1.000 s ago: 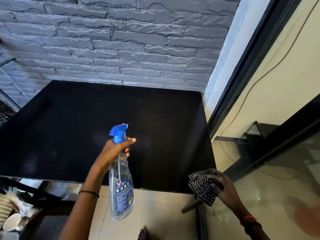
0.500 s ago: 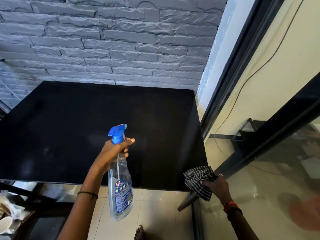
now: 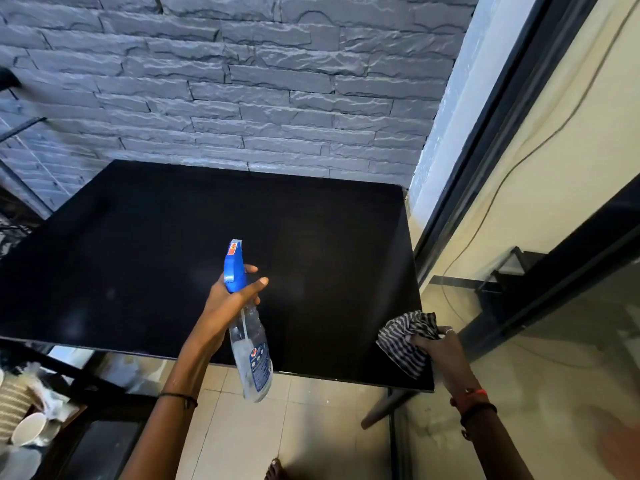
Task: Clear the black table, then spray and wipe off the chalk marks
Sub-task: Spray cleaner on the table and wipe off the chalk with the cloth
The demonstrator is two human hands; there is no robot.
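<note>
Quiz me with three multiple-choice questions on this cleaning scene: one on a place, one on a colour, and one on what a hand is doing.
1. Where is the cloth?
A. On the floor
B. At the table's near right corner
C. Draped over the person's arm

2. What colour is the bottle's spray head?
A. Yellow
B. Green
C. Blue

3. What is the left hand doing?
A. Gripping the bottle by its neck
B. Lying flat on the table
C. Lifting a cup

Answers:
1 B: the right hand holds the cloth bunched on that corner.
2 C: the head is plainly blue above a clear body.
3 A: its fingers curl round the neck just below the head.
</note>
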